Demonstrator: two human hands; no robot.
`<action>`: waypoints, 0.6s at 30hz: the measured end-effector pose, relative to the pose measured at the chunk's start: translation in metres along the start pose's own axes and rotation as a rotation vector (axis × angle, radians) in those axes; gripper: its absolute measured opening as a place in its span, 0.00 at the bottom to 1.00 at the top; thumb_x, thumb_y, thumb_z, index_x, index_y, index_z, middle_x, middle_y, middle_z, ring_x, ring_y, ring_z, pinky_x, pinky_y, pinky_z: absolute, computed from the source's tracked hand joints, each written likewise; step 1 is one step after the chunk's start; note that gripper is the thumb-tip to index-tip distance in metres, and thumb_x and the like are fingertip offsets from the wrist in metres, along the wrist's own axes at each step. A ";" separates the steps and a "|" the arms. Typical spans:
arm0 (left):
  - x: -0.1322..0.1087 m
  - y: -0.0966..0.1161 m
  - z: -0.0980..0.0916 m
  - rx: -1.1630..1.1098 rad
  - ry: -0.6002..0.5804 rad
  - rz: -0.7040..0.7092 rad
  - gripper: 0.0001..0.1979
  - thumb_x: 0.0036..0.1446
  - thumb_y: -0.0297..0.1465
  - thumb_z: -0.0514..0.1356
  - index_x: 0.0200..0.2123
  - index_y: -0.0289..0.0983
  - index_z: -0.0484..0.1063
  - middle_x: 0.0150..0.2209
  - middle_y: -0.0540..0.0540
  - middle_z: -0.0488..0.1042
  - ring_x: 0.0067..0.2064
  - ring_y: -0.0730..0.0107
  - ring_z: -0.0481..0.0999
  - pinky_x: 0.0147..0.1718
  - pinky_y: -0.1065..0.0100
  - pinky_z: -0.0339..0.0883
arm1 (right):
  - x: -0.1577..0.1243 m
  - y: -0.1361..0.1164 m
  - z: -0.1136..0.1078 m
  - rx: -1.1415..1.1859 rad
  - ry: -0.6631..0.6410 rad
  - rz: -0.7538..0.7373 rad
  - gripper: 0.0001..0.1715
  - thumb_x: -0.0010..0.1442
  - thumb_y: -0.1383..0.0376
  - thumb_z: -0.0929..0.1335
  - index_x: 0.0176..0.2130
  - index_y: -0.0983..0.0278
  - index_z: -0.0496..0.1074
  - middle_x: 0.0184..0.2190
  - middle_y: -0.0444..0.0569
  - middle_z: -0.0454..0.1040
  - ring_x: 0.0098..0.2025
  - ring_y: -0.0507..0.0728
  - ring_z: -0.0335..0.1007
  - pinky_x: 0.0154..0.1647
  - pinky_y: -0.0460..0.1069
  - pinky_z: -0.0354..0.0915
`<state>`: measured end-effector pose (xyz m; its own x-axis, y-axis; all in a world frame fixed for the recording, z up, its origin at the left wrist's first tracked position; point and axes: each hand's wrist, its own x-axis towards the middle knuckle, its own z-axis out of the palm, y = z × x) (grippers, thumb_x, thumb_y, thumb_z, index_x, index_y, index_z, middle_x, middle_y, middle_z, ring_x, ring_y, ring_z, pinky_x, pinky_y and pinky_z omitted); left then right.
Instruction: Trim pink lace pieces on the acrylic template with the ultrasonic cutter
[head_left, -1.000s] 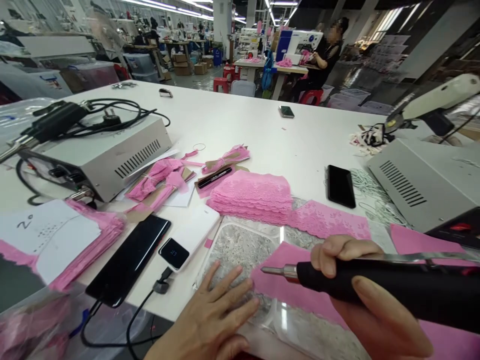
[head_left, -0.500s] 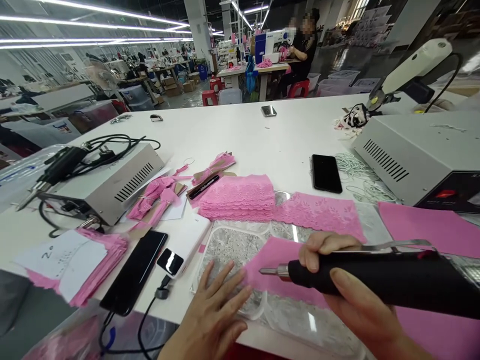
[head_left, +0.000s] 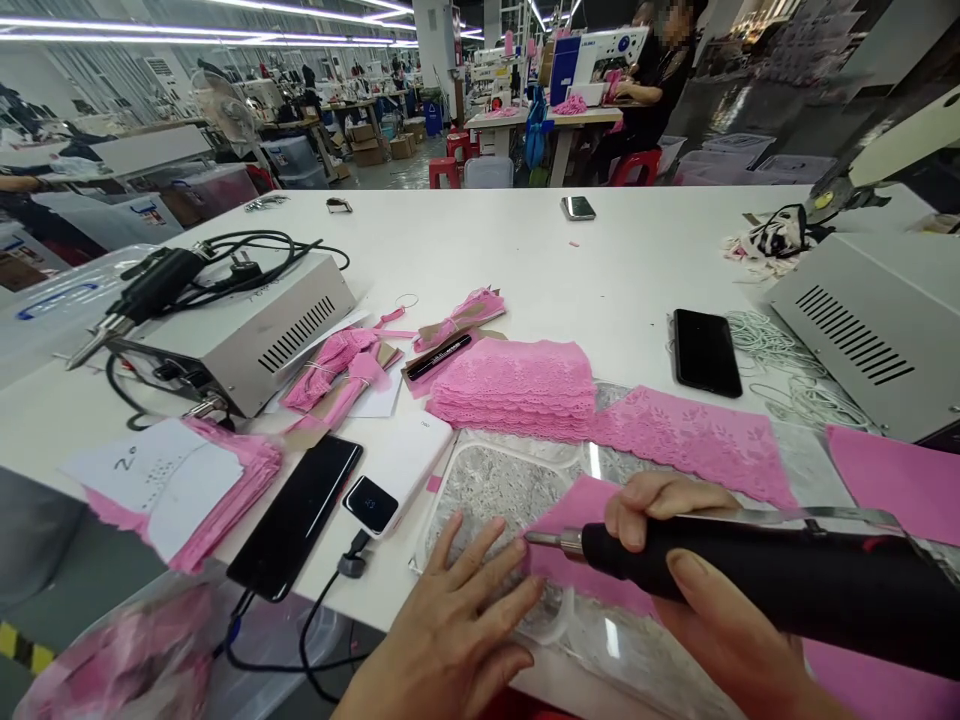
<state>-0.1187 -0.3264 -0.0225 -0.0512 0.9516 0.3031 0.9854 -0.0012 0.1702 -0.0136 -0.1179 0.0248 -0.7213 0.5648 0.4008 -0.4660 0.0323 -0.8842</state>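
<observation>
My right hand [head_left: 697,560] is wrapped round a thick black hand-held power tool [head_left: 817,580] with a narrow metal tip, which points left. The tip is at the left edge of a flat pink fabric piece [head_left: 574,505] and looks to touch it. Beside the tip, my left hand [head_left: 469,610] lies flat with fingers spread, its fingertips at the fabric's edge. Under both is a clear plastic lid-like tray [head_left: 487,480] with a grey speckled surface. Just behind stands a stack of pink lace pieces [head_left: 517,385], and one lace strip [head_left: 697,440] stretches to its right.
Left are a grey box [head_left: 262,340] with another black tool on top, a black phone [head_left: 296,515], a white power bank [head_left: 412,470] and pink pieces under paper [head_left: 165,485]. Right are a second phone [head_left: 706,352] and a grey box [head_left: 870,320]. A person [head_left: 660,90] sits at a sewing machine beyond.
The view has turned slightly left, so things sit further right in the picture. The tool tip has come closer to the fabric's left edge and my left fingertips.
</observation>
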 end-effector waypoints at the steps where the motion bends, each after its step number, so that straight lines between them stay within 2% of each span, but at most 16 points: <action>1: 0.000 0.000 0.000 0.001 0.002 0.001 0.28 0.59 0.33 0.62 0.62 0.37 0.62 0.62 0.41 0.67 0.71 0.52 0.47 0.66 0.38 0.37 | 0.000 0.000 0.000 0.001 0.000 0.004 0.05 0.62 0.62 0.68 0.40 0.59 0.71 0.32 0.46 0.69 0.31 0.53 0.68 0.34 0.52 0.70; 7: 0.003 -0.001 -0.001 0.044 0.047 0.021 0.26 0.60 0.31 0.61 0.61 0.36 0.64 0.62 0.42 0.67 0.71 0.53 0.48 0.68 0.42 0.33 | 0.003 -0.004 -0.003 -0.001 0.023 -0.018 0.06 0.61 0.61 0.69 0.40 0.59 0.72 0.32 0.47 0.69 0.30 0.54 0.69 0.33 0.52 0.69; 10: 0.003 -0.004 0.001 0.073 0.085 0.029 0.24 0.61 0.29 0.59 0.60 0.36 0.65 0.63 0.43 0.66 0.70 0.53 0.51 0.68 0.44 0.34 | 0.004 -0.012 -0.014 0.038 0.083 -0.015 0.06 0.60 0.61 0.69 0.39 0.59 0.73 0.33 0.47 0.69 0.29 0.53 0.68 0.32 0.52 0.68; 13: 0.004 -0.007 0.002 0.084 0.125 0.060 0.21 0.63 0.28 0.57 0.59 0.36 0.66 0.61 0.43 0.69 0.69 0.52 0.53 0.68 0.44 0.37 | 0.004 -0.024 -0.039 0.056 0.170 -0.034 0.07 0.58 0.61 0.70 0.38 0.60 0.74 0.34 0.47 0.69 0.29 0.52 0.67 0.32 0.51 0.68; 16: 0.013 -0.006 0.003 0.104 0.169 0.090 0.18 0.63 0.26 0.57 0.56 0.35 0.69 0.57 0.43 0.73 0.69 0.55 0.55 0.69 0.46 0.37 | 0.002 -0.038 -0.078 0.015 0.279 -0.093 0.07 0.56 0.61 0.70 0.37 0.60 0.75 0.33 0.46 0.68 0.27 0.51 0.65 0.30 0.52 0.67; 18: 0.027 -0.002 0.006 0.102 0.198 0.122 0.17 0.63 0.23 0.56 0.54 0.34 0.70 0.54 0.43 0.76 0.68 0.57 0.56 0.69 0.48 0.38 | 0.001 -0.049 -0.106 -0.042 0.361 -0.147 0.07 0.54 0.61 0.71 0.34 0.60 0.75 0.32 0.46 0.68 0.25 0.51 0.64 0.28 0.52 0.66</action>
<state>-0.1210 -0.2989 -0.0207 0.0482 0.8673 0.4955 0.9970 -0.0716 0.0283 0.0631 -0.0317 0.0426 -0.4177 0.8054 0.4206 -0.5241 0.1645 -0.8356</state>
